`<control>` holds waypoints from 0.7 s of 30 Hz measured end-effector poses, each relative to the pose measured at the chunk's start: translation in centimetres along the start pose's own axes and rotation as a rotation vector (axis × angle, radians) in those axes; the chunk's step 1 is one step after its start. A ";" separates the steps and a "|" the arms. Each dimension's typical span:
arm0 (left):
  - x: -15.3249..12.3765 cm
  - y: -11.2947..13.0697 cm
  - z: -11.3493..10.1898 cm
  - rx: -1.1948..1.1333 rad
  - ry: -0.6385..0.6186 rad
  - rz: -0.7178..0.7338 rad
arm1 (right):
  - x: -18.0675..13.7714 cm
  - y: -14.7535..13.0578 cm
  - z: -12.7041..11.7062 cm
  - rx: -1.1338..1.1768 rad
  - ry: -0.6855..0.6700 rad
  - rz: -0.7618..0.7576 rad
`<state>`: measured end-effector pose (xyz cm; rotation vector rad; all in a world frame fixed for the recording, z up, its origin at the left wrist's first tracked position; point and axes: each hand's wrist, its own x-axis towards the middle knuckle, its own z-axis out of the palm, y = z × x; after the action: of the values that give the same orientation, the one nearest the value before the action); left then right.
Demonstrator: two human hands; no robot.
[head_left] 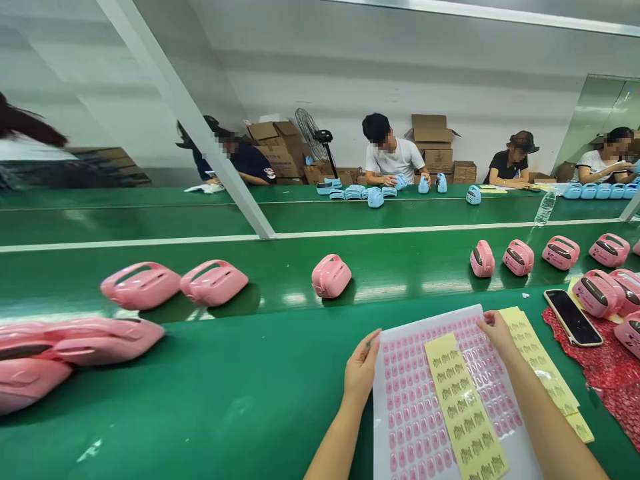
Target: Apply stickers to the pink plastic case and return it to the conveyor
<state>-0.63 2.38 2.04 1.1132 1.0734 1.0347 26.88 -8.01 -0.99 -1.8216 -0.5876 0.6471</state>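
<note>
Both hands pinch the sticker sheet (415, 407) lying on the green table (225, 400): left hand (361, 368) its left edge, right hand (495, 331) its top corner. White backing, rows of small pink stickers, a yellow label strip (463, 407) across it.

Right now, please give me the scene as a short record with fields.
left hand: grips left edge of sticker sheet
right hand: grips the sheet's top right corner
on sheet: yellow label strip
surface: green belt
nearest pink case: beyond the sheet, apart
phone: right, dark screen up
far side: four seated people, blue cases
</note>
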 end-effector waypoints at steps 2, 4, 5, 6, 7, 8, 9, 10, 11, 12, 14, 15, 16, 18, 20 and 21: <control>0.5 0.2 0.0 -0.023 0.004 -0.034 | 0.3 -0.3 -0.4 0.039 -0.031 0.008; 0.9 0.2 -0.1 -0.052 0.015 -0.083 | 0.2 -0.9 -0.8 0.093 -0.127 0.024; 1.0 0.2 -0.3 -0.065 0.021 -0.111 | 0.1 -1.2 -1.0 0.125 -0.194 0.037; 1.1 0.3 -0.4 -0.077 0.026 -0.140 | -0.1 -1.6 -1.2 0.159 -0.266 0.051; 1.2 0.3 -0.6 -0.088 0.028 -0.169 | -0.4 -1.9 -1.3 0.193 -0.338 0.068; 1.2 0.4 -0.7 -0.098 0.028 -0.197 | -0.8 -2.1 -1.4 0.226 -0.403 0.086; 1.3 0.5 -0.8 -0.107 0.027 -0.224 | -1.2 -2.2 -1.5 0.256 -0.464 0.106; 1.3 0.6 -0.9 -0.116 0.025 -0.251 | -1.5 -2.3 -1.5 0.288 -0.520 0.127; 1.4 0.7 -1.0 -0.124 0.023 -0.277 | -1.9 -2.3 -1.4 0.320 -0.569 0.148; 1.5 0.8 -1.0 -0.130 0.021 -0.302 | -2.1 -2.3 -1.2 0.353 -0.612 0.168; 1.6 1.1 -1.2 -0.139 0.022 -0.347 | -2.4 -2.1 -0.8 0.414 -0.676 0.199; 1.7 1.2 -1.3 -0.141 0.025 -0.367 | -2.4 -1.9 -0.6 0.438 -0.696 0.207; 1.7 1.3 -1.5 -0.142 0.028 -0.383 | -2.4 -1.8 -0.4 0.454 -0.708 0.212; 1.7 1.5 -1.8 -0.143 0.037 -0.409 | -2.2 -1.6 -0.1 0.478 -0.721 0.213; 1.5 1.7 -2.0 -0.141 0.044 -0.428 | -2.1 -1.5 0.1 0.497 -0.731 0.214; 1.4 1.7 -2.1 -0.139 0.047 -0.434 | -2.1 -1.4 0.1 0.503 -0.733 0.214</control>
<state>-2.64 4.34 3.30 0.7044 1.1962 0.7772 25.10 -8.89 0.63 -1.1508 -0.6264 1.4885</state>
